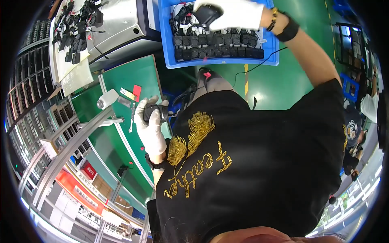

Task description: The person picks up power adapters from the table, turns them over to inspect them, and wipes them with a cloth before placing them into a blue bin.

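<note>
Head view, blue tray [270,56] of 2 black adapter rows [219,45], right hand [231,14] fingers gripping 1, left hand [150,123] apparently gripping another.

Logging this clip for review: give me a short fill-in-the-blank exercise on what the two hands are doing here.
1. Both hands wear ____ gloves.
2. The right hand holds a black part over the ____ tray of black parts.
3. The left hand grips a small black part above the ____ table.
4. The person's shirt is black with ____ lettering.

Missing words: white; blue; green; gold
</note>
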Tool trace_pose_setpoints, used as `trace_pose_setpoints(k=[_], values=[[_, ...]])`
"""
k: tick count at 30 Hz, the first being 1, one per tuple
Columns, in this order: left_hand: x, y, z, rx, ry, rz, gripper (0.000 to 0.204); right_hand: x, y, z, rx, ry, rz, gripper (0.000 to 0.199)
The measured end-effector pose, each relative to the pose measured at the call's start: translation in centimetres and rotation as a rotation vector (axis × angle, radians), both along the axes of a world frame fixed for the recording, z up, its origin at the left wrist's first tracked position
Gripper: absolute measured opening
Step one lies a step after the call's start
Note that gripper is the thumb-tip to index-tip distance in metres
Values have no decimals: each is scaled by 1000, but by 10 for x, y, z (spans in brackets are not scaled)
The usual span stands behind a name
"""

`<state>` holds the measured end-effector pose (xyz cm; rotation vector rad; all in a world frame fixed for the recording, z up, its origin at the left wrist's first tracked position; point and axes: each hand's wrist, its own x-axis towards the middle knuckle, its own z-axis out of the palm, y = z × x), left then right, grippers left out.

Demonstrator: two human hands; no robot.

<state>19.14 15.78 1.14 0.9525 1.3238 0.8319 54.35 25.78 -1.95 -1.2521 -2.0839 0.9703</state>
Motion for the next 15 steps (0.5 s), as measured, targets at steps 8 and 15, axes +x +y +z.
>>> trace_pose_setpoints(k=[8,15], values=[[5,6,-6,-77,32,39,36,89,10,-30,2,-687,152,55],[8,-6,-10,-67,160,-23,38,115,-63,-178,-281,-1220,219,18]])
